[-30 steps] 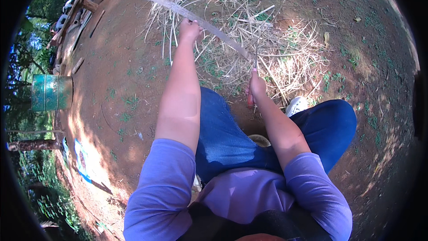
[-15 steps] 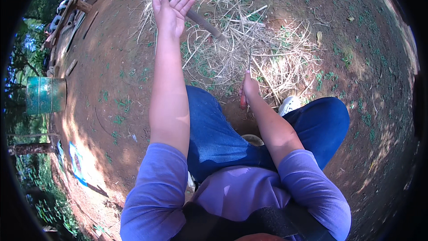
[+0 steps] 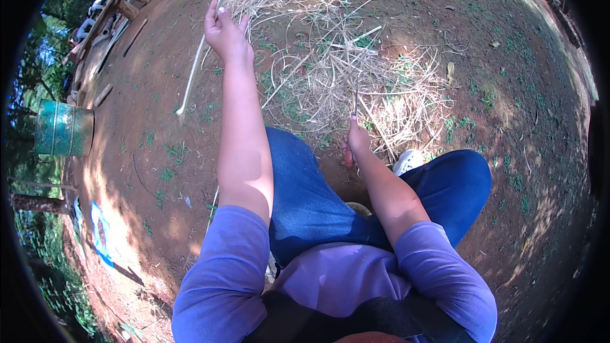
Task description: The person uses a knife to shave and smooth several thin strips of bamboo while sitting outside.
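Observation:
At the far left of centre, my left hand (image 3: 230,38) has its fingers closed around a long pale plant strip (image 3: 195,67). The strip slants from the top edge down past my wrist, its lower end on or just above the soil. Low and near my knees, my right hand (image 3: 359,138) grips a knife by its reddish handle (image 3: 349,155). Its narrow blade (image 3: 356,97) points away from me over a heap of dry, pale shavings (image 3: 318,79). Part of the handle is covered by my fingers.
Brown soil with small green weeds surrounds my bent legs (image 3: 305,184) in blue trousers. A green metal drum (image 3: 65,128) stands at the left. Logs and poles (image 3: 105,25) lie at the upper left, and a blue-edged object (image 3: 100,232) at the lower left.
The thick brown stick beside my left hand has gone from view. My left hand has turned and closed from an open palm and now holds the pale strip. The right hand still holds the knife.

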A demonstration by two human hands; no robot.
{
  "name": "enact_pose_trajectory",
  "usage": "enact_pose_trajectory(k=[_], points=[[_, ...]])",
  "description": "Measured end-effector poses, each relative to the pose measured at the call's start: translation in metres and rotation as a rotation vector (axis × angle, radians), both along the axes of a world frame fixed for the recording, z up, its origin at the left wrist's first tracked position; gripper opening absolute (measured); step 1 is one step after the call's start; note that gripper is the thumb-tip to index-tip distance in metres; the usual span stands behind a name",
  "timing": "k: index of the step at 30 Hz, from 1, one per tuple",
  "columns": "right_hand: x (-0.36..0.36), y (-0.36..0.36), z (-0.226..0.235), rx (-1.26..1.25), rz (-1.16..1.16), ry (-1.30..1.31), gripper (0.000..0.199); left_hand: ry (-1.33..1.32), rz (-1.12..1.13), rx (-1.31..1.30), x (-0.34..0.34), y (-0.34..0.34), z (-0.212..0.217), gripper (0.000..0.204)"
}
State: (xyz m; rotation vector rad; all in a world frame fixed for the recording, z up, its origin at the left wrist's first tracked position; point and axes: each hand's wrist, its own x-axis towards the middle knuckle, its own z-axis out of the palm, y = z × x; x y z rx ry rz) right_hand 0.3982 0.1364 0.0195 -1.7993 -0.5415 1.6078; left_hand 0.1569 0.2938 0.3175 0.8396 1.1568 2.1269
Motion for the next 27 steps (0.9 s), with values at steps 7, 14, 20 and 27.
enact_pose_trajectory(k=[7,14,20,27], points=[[0.005,-0.003,-0.006,0.014,0.068,-0.030,0.069,0.205,0.457,0.008,-0.035,0.000,-0.004,0.033],[0.002,-0.005,-0.014,0.011,0.040,-0.027,0.064,0.671,0.343,0.106,-0.037,-0.001,-0.004,0.023],[-0.001,-0.001,-0.029,0.002,0.084,-0.053,0.060,0.527,-0.172,0.353,-0.007,0.003,0.010,0.006],[-0.008,0.004,0.000,0.119,0.114,-0.132,0.059,0.189,-0.403,0.124,0.035,-0.002,0.010,0.031]])
